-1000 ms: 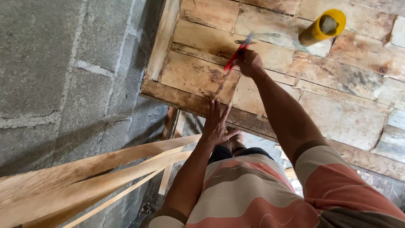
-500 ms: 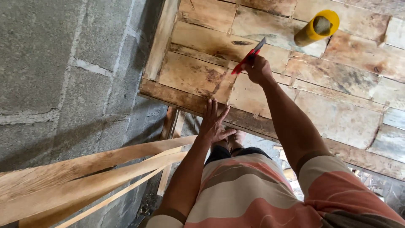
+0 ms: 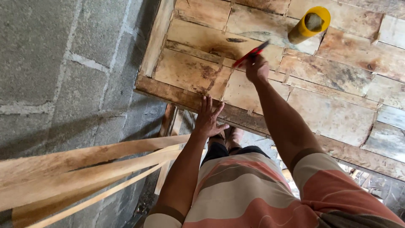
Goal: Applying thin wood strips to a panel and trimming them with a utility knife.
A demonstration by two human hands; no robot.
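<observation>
- Grey block wall [image 3: 63, 63] flanks the plank platform [image 3: 337, 109].
- My left hand [image 3: 209, 119], fingers spread, braces its near edge; could slip off.
- My right hand [image 3: 257, 67], clamped on a red pencil [image 3: 252, 53], may skid the mark.

Building site: bare block wall [image 3: 63, 63], rough plank formwork [image 3: 295, 97].

The right hand [image 3: 257, 68] hides the red tool's [image 3: 251, 53] grip; its blurred tip cannot be made out.
</observation>
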